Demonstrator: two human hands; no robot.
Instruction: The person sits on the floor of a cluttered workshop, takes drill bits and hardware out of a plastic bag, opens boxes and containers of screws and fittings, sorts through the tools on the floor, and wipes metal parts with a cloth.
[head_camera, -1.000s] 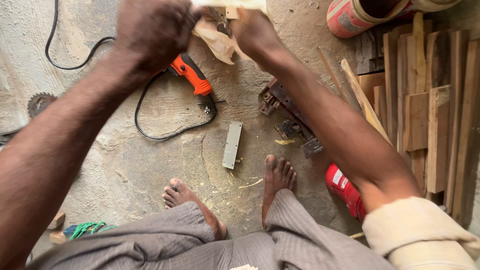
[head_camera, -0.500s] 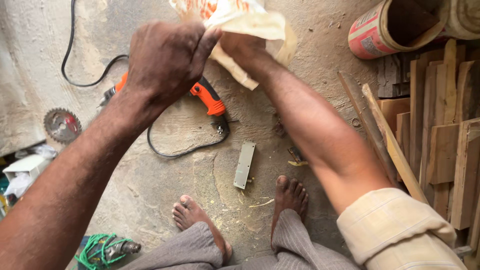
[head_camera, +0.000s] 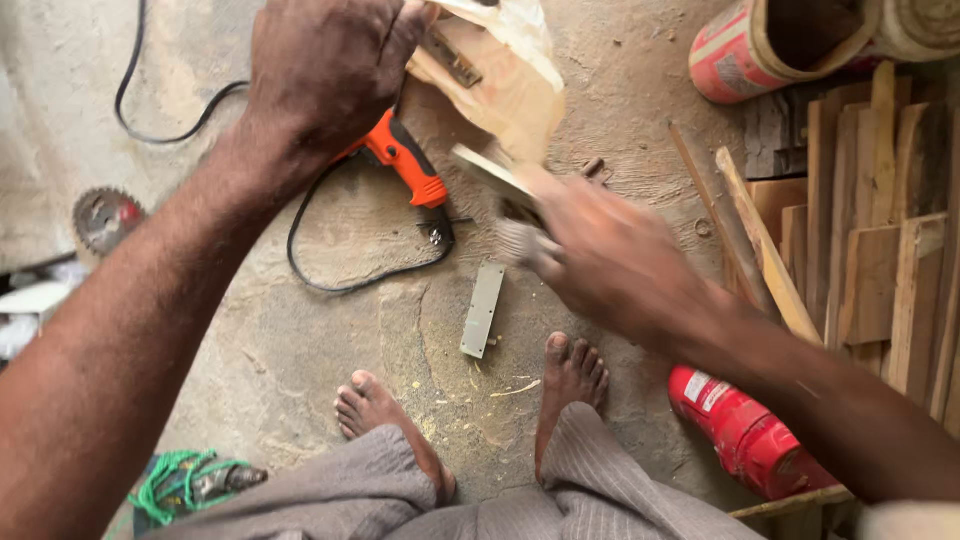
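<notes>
the left hand (head_camera: 330, 70) grips a thin plastic bag (head_camera: 500, 75) at twelve o'clock; the right hand (head_camera: 610, 260) (blurred) pinches a flat metal piece (head_camera: 490, 172) just below, long axis ten-to-four, at the bag's five o'clock.

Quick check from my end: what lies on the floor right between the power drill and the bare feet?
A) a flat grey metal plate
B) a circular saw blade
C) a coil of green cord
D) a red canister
A: the flat grey metal plate lies on the sandy floor just below the orange drill and above the feet; the other items lie off to the sides.
</notes>
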